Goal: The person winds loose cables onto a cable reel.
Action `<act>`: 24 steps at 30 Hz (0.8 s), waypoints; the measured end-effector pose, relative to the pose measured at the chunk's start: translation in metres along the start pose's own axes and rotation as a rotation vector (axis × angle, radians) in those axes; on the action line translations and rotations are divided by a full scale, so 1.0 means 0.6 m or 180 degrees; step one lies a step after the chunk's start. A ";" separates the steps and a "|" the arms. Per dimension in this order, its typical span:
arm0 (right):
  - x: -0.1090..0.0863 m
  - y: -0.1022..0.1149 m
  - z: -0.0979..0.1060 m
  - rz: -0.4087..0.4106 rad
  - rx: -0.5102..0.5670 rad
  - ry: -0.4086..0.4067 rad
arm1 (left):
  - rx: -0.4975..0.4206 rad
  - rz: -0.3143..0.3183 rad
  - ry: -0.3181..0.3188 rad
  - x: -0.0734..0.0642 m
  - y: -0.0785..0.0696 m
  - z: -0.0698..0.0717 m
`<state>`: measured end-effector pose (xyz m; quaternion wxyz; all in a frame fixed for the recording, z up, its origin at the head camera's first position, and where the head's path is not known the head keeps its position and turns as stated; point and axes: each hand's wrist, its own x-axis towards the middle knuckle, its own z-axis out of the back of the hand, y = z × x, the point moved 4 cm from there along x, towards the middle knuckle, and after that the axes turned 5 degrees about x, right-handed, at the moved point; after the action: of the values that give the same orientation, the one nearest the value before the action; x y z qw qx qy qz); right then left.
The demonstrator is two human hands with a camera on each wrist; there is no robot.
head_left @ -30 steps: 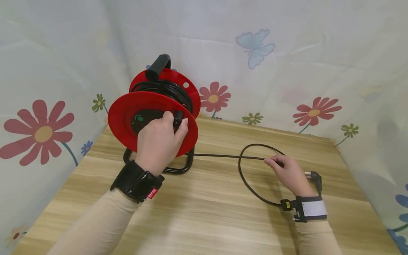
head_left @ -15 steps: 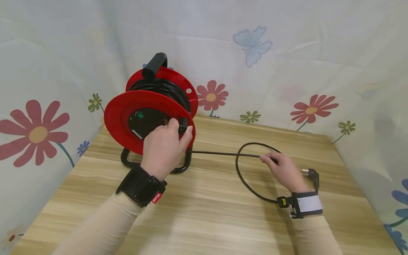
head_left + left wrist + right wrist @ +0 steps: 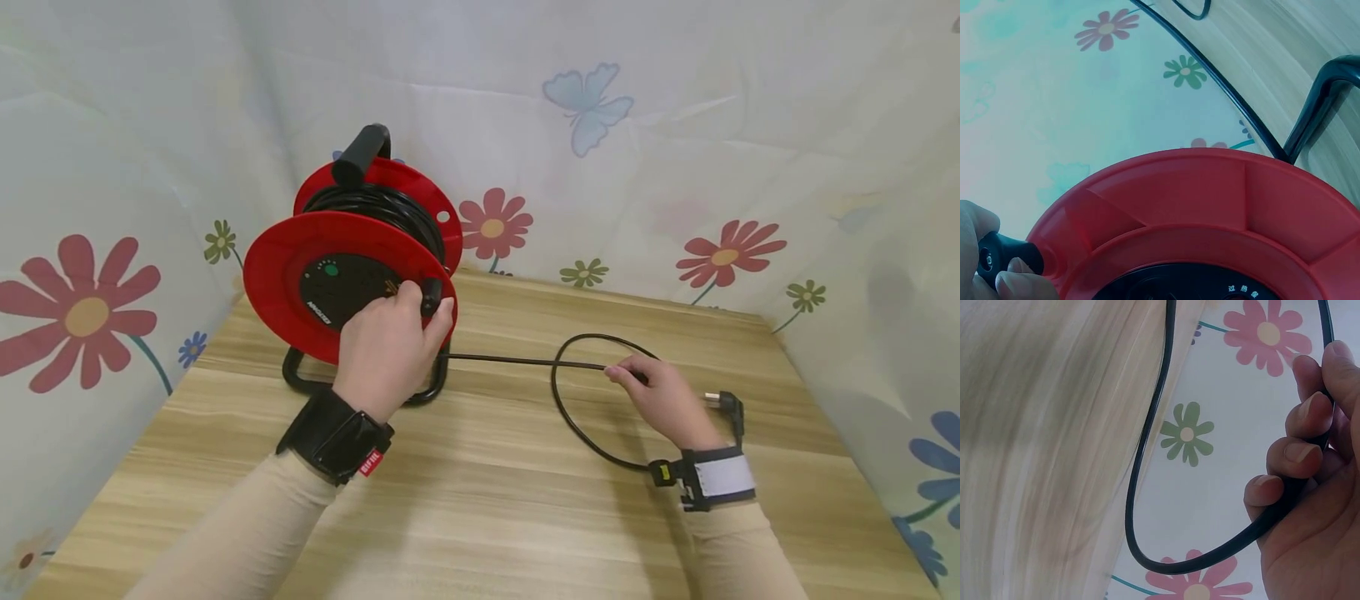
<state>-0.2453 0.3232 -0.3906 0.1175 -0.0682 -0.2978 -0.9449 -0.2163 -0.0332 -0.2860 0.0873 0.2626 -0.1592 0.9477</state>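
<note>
A red cable reel (image 3: 281,271) with black cord wound between its two discs stands upright at the left of the table. My left hand (image 3: 384,354) grips the small black crank knob (image 3: 431,296) on the front disc; in the left wrist view the fingers wrap round this knob (image 3: 1007,253). From the reel's lower right a black cord (image 3: 517,360) runs taut to my right hand (image 3: 663,400), which holds it between thumb and curled fingers. Past that hand the cord (image 3: 1138,481) hangs in a loop. Its plug (image 3: 729,407) shows just beyond the right wrist.
The reel rests on a black tube frame (image 3: 300,379) and has a black carry handle (image 3: 360,158) on top. Under everything lies a wood-grain table (image 3: 487,500). A flower-printed curtain (image 3: 645,183) closes off the back and both sides.
The left hand and crank knob have moved slightly down and right, turning the front disc a little. The right hand keeps its hold on the cord. The whole view has shifted slightly.
</note>
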 end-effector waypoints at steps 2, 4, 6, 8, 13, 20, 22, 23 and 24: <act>-0.002 -0.001 0.000 -0.0029 0.0001 0.0006 | -0.0031 0.0016 0.0018 -0.003 0.000 -0.002; -0.003 -0.001 0.000 -0.0050 0.0007 0.0014 | -0.0051 0.0021 0.0024 -0.005 -0.001 -0.003; -0.003 -0.003 0.000 -0.0060 0.0011 0.0019 | -0.0054 0.0016 0.0031 -0.007 -0.002 -0.003; -0.002 -0.004 0.001 -0.0058 0.0009 0.0019 | -0.0037 -0.0007 0.0034 -0.009 -0.005 -0.003; -0.001 -0.002 0.001 -0.0043 -0.0033 0.0051 | 0.0031 -0.0142 0.0082 -0.018 -0.010 -0.013; 0.000 0.004 -0.001 -0.0015 -0.0025 0.0085 | 0.0155 -0.0187 0.0246 -0.045 -0.001 -0.052; 0.000 0.006 -0.001 -0.0022 -0.0023 0.0085 | 0.0153 -0.0162 0.0335 -0.052 0.002 -0.063; 0.000 0.008 -0.001 -0.0016 -0.0033 0.0094 | 0.0143 -0.0152 0.0384 -0.055 0.003 -0.067; 0.000 0.010 -0.002 -0.0021 -0.0029 0.0101 | 0.0137 -0.0143 0.0422 -0.058 0.005 -0.071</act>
<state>-0.2438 0.3180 -0.3883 0.1188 -0.0527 -0.2918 -0.9476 -0.2074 -0.0239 -0.3397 0.1133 0.2046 -0.1267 0.9640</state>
